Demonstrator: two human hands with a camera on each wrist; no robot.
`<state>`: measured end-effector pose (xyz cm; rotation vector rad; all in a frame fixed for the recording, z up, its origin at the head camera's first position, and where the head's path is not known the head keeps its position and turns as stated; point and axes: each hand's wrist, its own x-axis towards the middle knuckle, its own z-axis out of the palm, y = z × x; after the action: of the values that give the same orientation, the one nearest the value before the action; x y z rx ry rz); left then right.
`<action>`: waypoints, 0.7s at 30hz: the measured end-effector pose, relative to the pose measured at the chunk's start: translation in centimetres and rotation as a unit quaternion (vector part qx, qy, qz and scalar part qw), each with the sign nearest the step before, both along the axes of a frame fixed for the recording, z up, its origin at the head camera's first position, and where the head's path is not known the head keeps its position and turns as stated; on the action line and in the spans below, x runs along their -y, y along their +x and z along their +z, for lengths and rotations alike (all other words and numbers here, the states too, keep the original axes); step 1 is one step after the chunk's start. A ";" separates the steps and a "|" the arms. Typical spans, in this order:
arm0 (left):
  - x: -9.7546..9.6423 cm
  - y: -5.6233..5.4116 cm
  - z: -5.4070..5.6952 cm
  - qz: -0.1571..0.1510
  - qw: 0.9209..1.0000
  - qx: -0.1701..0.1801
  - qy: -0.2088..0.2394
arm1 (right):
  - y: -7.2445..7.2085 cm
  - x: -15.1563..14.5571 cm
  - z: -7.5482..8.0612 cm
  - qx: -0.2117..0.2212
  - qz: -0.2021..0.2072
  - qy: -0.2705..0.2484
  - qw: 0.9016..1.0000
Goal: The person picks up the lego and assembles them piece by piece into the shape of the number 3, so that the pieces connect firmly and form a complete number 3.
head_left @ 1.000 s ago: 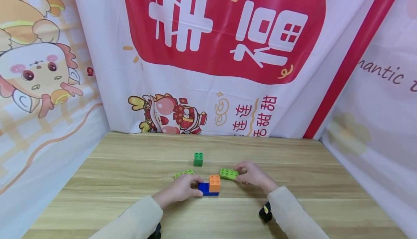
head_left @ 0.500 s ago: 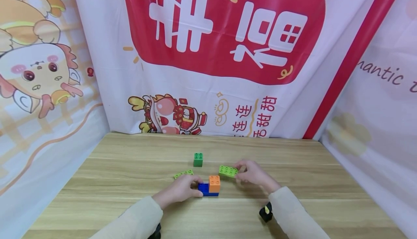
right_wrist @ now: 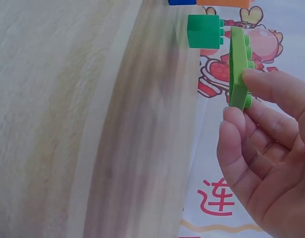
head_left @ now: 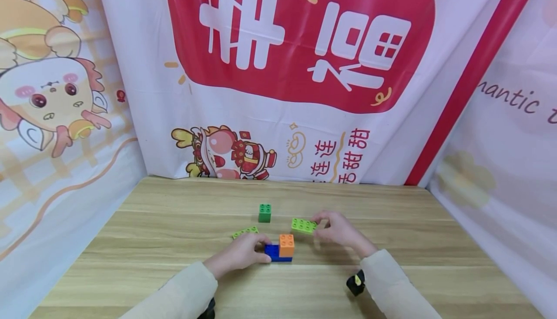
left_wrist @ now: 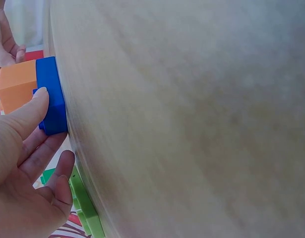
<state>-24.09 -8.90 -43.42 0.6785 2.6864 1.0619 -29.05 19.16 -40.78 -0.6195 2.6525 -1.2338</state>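
My left hand (head_left: 243, 251) pinches the left end of a blue brick (head_left: 272, 251) resting on the table. On that brick's right half sits an orange brick (head_left: 286, 245); in the left wrist view the thumb presses the side of the blue brick (left_wrist: 52, 99). My right hand (head_left: 341, 232) pinches a flat lime-green brick (head_left: 303, 225) by its right end, studs up. The right wrist view shows this lime-green brick (right_wrist: 238, 69) raised off the table between thumb and fingers. Behind the left hand lies a second flat lime-green brick (head_left: 245, 232), partly hidden.
A dark green brick (head_left: 264, 213) stands farther back on the wooden table (head_left: 174, 212). Printed cloth (head_left: 278, 92) hangs behind the table and along both sides.
My right hand has lifted the lime-green brick off the table and moved it slightly up and left. My left hand and the blue and orange bricks have stayed in place.
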 end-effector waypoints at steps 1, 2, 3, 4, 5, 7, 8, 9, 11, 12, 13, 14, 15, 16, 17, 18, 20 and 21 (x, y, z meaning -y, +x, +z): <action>0.0 0.0 0.0 0.000 1.000 0.000 0.000 | 0.1 0.0 0.1 -0.001 -0.001 0.001 1.000; 0.0 0.0 0.1 0.001 1.000 0.001 0.001 | 0.1 0.1 0.1 -0.005 -0.001 0.004 1.000; 0.0 0.1 0.1 0.001 1.000 0.002 0.002 | 0.2 0.1 0.2 -0.009 -0.002 0.007 1.000; 0.0 0.1 0.1 0.001 1.000 0.003 0.002 | 0.3 0.2 0.3 -0.014 -0.002 0.011 1.000; 0.0 0.1 0.1 0.002 1.000 0.004 0.003 | 0.3 0.2 0.4 -0.017 -0.003 0.015 1.000; 0.0 0.1 0.2 0.002 1.000 0.004 0.003 | 0.4 0.3 0.7 -0.018 -0.003 0.017 1.000; 0.0 0.1 0.2 0.002 1.000 0.004 0.002 | 0.5 0.4 0.8 -0.022 0.001 0.017 1.000; 0.0 0.1 0.2 0.002 1.000 0.004 0.002 | 0.5 0.4 0.9 -0.024 0.003 0.016 1.000; 0.0 0.1 0.2 0.002 1.000 0.005 0.001 | 0.6 0.5 1.1 -0.028 0.010 0.016 0.999; 0.0 0.1 0.2 0.002 1.000 0.005 0.001 | 0.7 0.6 1.2 -0.029 0.014 0.016 0.999; 0.0 0.1 0.2 0.001 1.000 0.005 0.001 | 0.7 0.6 1.3 -0.030 0.016 0.017 0.999; 0.0 0.1 0.2 0.001 1.000 0.006 0.002 | 0.8 0.6 1.4 -0.033 0.020 0.019 0.999; 0.0 0.0 0.1 0.001 1.000 0.006 0.002 | 0.8 0.7 1.4 -0.034 0.021 0.020 0.999; 0.0 0.0 0.1 0.001 1.000 0.006 0.003 | 0.8 0.7 1.5 -0.034 0.022 0.022 0.999; 0.0 0.0 0.1 0.001 1.000 0.007 0.003 | 0.9 0.8 1.6 -0.035 0.023 0.022 0.999; 0.0 0.0 0.1 0.001 1.000 0.007 0.004 | 0.9 0.8 1.7 -0.036 0.025 0.022 0.999; 0.0 0.0 0.0 0.001 1.000 0.007 0.004 | 1.1 0.9 1.9 -0.040 0.029 0.023 0.998; 0.0 0.0 0.0 0.000 1.000 0.006 0.004 | 1.1 0.9 2.0 -0.041 0.030 0.023 0.998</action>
<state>-24.10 -8.91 -43.46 0.6713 2.6743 1.0735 -27.93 18.23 -38.80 -0.7540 2.6984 -1.1518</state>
